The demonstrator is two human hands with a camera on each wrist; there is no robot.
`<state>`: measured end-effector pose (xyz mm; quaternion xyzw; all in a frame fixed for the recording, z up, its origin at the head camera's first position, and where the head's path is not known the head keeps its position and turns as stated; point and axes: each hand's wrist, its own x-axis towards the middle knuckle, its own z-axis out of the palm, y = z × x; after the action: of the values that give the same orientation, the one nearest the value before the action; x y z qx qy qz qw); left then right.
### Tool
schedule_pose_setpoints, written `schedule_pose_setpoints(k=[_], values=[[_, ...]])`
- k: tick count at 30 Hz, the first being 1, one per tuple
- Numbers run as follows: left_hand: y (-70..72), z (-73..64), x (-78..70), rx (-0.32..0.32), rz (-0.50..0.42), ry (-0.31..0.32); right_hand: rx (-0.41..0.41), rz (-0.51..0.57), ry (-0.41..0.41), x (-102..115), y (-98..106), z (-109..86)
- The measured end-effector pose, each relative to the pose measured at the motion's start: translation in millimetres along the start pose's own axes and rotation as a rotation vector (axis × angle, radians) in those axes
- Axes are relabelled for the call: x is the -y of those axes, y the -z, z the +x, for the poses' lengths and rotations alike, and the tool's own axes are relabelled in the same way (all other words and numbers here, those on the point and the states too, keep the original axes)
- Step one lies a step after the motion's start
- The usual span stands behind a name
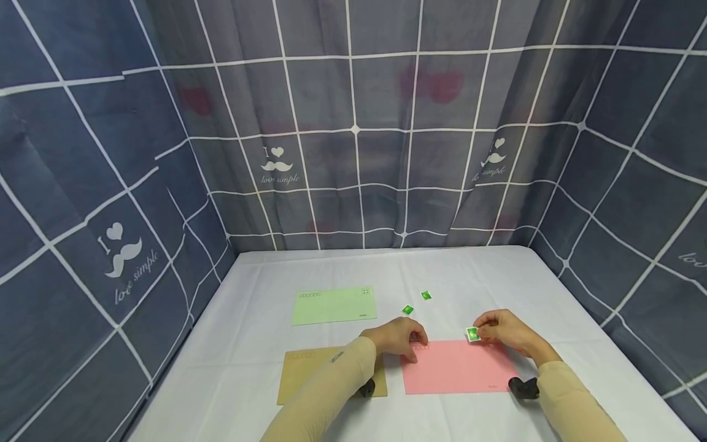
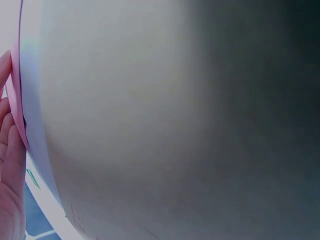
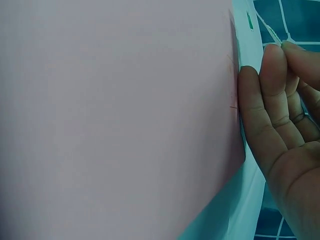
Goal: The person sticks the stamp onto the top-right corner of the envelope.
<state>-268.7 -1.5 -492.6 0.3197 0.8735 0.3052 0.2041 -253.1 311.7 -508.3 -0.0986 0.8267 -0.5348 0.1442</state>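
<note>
A small green stamp with a white border (image 1: 472, 334) is pinched between the thumb and index finger of my right hand (image 1: 505, 331), over the top right corner of the pink envelope (image 1: 458, 371). In the right wrist view that hand (image 3: 285, 115) has its other fingers beside the envelope's surface (image 3: 150, 110), and the stamp's pale edge (image 3: 270, 32) shows at the fingertips. My left hand (image 1: 393, 337) rests at the pink envelope's top left corner, thumb and fingers spread on it. Only part of the left hand (image 2: 12, 165) shows in the left wrist view.
Two more green stamps (image 1: 407, 310) (image 1: 426, 295) lie beyond the hands. A light green envelope (image 1: 334, 307) is at the back left. Under my left forearm lies a brown envelope (image 1: 298, 371). All are on a white-covered table (image 1: 237, 319), with dark checked curtains (image 1: 381, 159) around it.
</note>
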Motion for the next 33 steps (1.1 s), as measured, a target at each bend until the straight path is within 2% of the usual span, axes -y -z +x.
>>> schedule_pose_setpoints(k=[19, 33], values=[[1.7, -2.3, -4.9, 0.000, 0.007, 0.006, 0.005, 0.028, -0.006, 1.6, 0.0, -3.5], [1.9, -2.3, -5.3, 0.003, 0.014, 0.012, 0.014, 0.007, -0.006, 4.1, -0.8, -4.9]])
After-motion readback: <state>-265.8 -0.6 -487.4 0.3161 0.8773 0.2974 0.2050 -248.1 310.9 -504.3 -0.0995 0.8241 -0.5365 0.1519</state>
